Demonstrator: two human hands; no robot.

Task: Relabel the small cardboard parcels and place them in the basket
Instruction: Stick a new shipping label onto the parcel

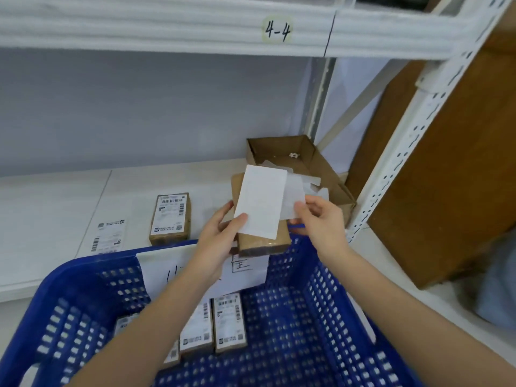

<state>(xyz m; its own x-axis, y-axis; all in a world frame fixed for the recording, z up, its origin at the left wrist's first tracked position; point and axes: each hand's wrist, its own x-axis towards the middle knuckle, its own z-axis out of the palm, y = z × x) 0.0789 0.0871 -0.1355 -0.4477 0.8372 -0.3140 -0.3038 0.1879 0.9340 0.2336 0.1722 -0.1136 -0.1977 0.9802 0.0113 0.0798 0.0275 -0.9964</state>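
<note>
While several labelled brown cardboard parcels (229, 322) already lie flat on the floor of the blue perforated plastic basket (321, 308), the relabelling step is clearly in hand just above its far rim. Left hand (220, 236) grips an unlabelled small brown cardboard parcel (265, 241) from beneath, thumb pinning the near corner of a blank-looking white rectangular label (261, 202) against it. Right hand (321, 219) pinches a translucent backing sheet (293, 201) between thumb and fingers, just beside the label's right edge, apparently peeling the two apart. Next, I'd judge, comes freeing the backing, then smoothing the label square onto the parcel face without creasing, before lowering the parcel into the basket. Further back on the white shelf board (55, 208), another labelled brown parcel (170, 217) waits beside a loose printed label (107, 236), and an open shallow cardboard tray (321, 169) holds discarded backing scraps against the perforated white upright (413, 146).
</note>
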